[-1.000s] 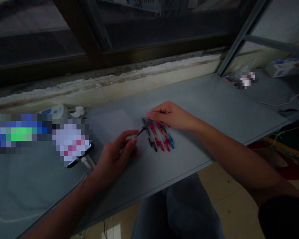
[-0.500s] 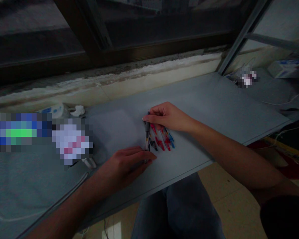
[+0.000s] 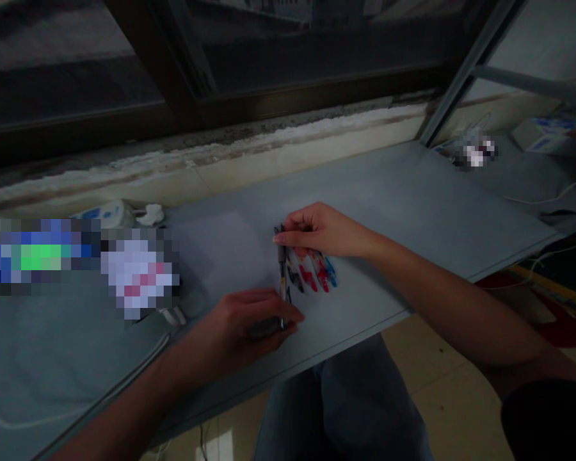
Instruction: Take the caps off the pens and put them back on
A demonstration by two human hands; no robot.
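I am monitoring the single head view, which looks down on a grey tabletop set below a window sill.

**Change in progress.** The left hand is no longer pinching the dark pen at a slant, as it was a second ago. It has moved down and forward and is now curling its fingers around the pen's lower end. The right hand is closing its fingertips on the same pen's upper end. I am therefore reading both hands as closed on one pen, though I cannot tell how firmly either is gripping.

**Item position.** The dark pen is standing almost straight along the view's vertical, at the left edge of the group of red, blue and black pens. It is no longer crossing toward them at an angle. The right palm is hanging over the top of that group, partly hiding it.

**Surroundings.** Two pixelated objects are sitting well left of the hands, and a white cable is running across the far right of the tabletop. I cannot identify the objects through the blur.
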